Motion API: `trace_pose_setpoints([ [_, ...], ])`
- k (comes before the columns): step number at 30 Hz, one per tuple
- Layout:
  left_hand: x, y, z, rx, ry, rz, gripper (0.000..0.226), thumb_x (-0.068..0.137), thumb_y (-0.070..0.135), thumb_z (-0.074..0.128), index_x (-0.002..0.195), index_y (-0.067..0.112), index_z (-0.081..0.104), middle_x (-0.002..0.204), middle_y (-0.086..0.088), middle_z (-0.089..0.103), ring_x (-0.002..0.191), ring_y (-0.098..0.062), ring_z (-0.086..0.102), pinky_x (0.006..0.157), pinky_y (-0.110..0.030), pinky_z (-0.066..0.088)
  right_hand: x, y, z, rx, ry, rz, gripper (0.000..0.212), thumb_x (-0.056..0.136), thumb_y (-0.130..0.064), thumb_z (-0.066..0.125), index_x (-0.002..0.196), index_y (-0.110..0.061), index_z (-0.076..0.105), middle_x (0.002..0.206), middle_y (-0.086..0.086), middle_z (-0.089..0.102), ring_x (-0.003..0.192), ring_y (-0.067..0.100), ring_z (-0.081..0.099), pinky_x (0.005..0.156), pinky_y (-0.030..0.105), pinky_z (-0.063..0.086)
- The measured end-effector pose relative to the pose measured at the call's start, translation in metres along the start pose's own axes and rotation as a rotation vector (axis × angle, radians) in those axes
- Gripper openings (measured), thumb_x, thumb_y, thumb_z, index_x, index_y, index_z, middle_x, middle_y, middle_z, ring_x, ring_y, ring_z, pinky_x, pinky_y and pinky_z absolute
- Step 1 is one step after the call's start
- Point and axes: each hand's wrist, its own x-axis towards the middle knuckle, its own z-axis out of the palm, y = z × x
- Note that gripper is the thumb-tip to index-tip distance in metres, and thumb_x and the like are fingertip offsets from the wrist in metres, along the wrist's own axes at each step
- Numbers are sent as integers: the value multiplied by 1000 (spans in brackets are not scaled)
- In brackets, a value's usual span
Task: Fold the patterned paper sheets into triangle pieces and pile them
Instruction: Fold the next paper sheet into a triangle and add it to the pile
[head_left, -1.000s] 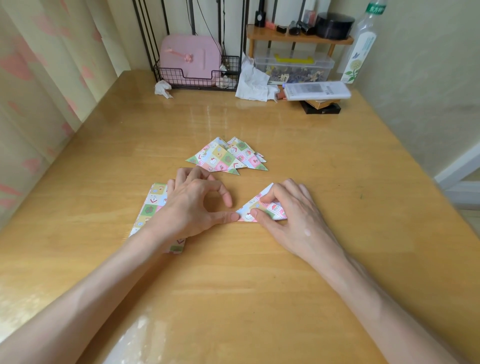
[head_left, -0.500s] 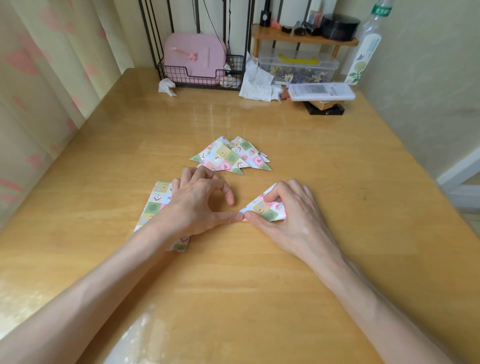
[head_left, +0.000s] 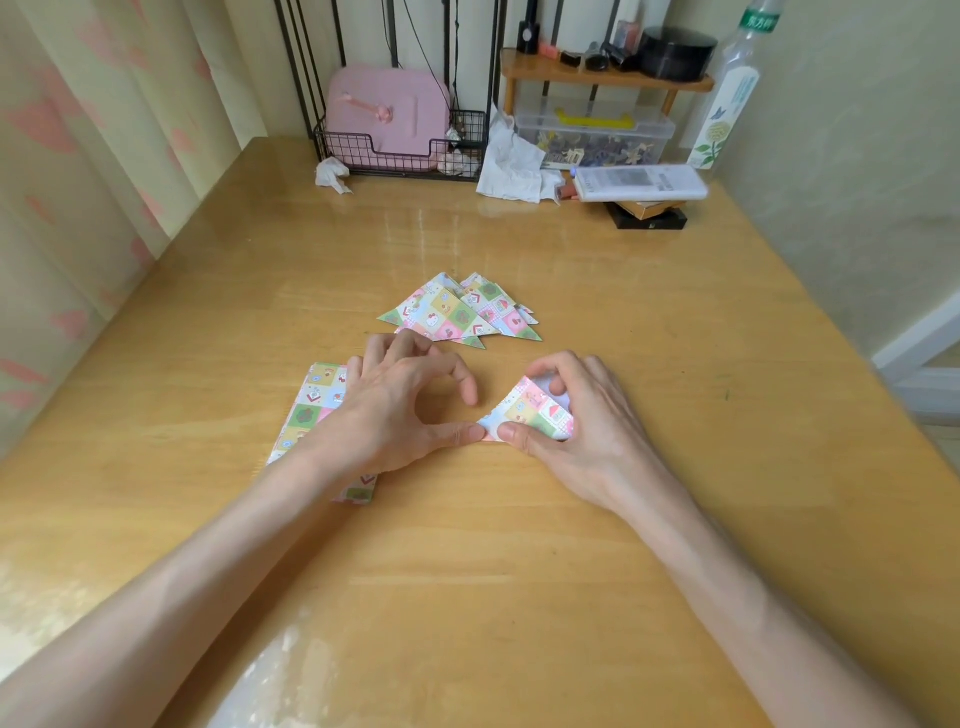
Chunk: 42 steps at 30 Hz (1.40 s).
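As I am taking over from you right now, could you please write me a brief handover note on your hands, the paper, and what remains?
Left hand: the thumb tip presses the near-left corner of the half-folded piece. The other fingers are curled and hold nothing.
Right hand: thumb and fingers pinch that piece down on the table.
Done: the pile of finished triangles lies just beyond the hands.
Left: finish this fold and add the piece to the pile. Then work through the stack of flat sheets under the left wrist.
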Motion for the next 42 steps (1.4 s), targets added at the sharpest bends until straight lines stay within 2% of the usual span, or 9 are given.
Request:
trace_pose_setpoints([
  [4, -1, 3, -1, 30, -72, 98, 27, 87, 57, 69, 108, 71, 60, 127, 20, 35, 122, -8, 24, 97, -31, 22, 1, 2, -1, 8, -6, 19, 71, 78, -53, 80, 137, -38, 44, 110, -17, 40, 114, 9, 44, 97, 29, 41],
  [8, 0, 2, -2, 67, -103, 112, 31, 90, 59, 64, 116, 72, 57, 129, 20, 33, 129, -9, 23, 102, -32, 23, 0, 4, 0, 58, 3, 26, 70, 80, -52, 79, 139, -41, 44, 110, -21, 40, 108, 7, 45, 92, 26, 42],
  [11, 0, 1, -1, 72, -108, 123, 30, 90, 60, 63, 114, 75, 53, 128, 19, 34, 128, -8, 22, 99, -31, 21, -3, 8, -2, -14, 79, -15, 69, 79, -54, 79, 139, -40, 47, 114, -17, 45, 111, 8, 41, 93, 26, 38],
  [14, 1, 0, -1, 72, -107, 127, 30, 89, 61, 62, 111, 77, 51, 128, 19, 34, 126, -8, 23, 97, -31, 20, -4, 12, -5, -210, 131, -20, 83, 74, -71, 71, 145, -39, 42, 132, -13, 43, 127, 14, 32, 97, 27, 26],
  [19, 1, -2, 0, 74, -106, 126, 30, 89, 61, 63, 110, 79, 51, 127, 20, 34, 124, -6, 23, 94, -29, 18, -1, 15, -3, -214, 65, 56, 98, 73, -79, 61, 155, -38, 29, 148, -12, 33, 140, 11, 21, 100, 23, 14],
  [27, 2, -4, 1, 67, -109, 121, 30, 88, 61, 64, 109, 80, 51, 127, 21, 34, 123, -6, 24, 94, -29, 18, -1, 18, -10, -199, -22, 77, 100, 77, -77, 57, 160, -36, 18, 153, -13, 28, 143, 6, 16, 110, 25, 11],
  [36, 2, -5, 0, 49, -115, 116, 30, 88, 62, 64, 111, 78, 53, 127, 21, 34, 123, -6, 25, 102, -34, 23, -1, 23, -20, -175, -38, 77, 102, 78, -74, 66, 160, -38, 17, 154, -14, 27, 143, 4, 16, 107, 23, 13],
  [39, 2, -5, 0, 48, -114, 115, 30, 88, 62, 63, 111, 78, 53, 127, 21, 34, 122, -5, 25, 101, -33, 22, -1, 24, -24, -262, -11, 74, 113, 66, -92, 49, 160, -39, 14, 161, -11, 18, 152, 7, -1, 117, 34, 8],
  [42, 2, -4, 0, 56, -115, 112, 30, 88, 62, 63, 110, 79, 52, 127, 21, 34, 121, -4, 24, 101, -33, 22, 0, 24, -23, -272, -63, 98, 118, 61, -98, 36, 160, -41, 7, 167, -12, 5, 154, 7, -14, 121, 37, 0],
])
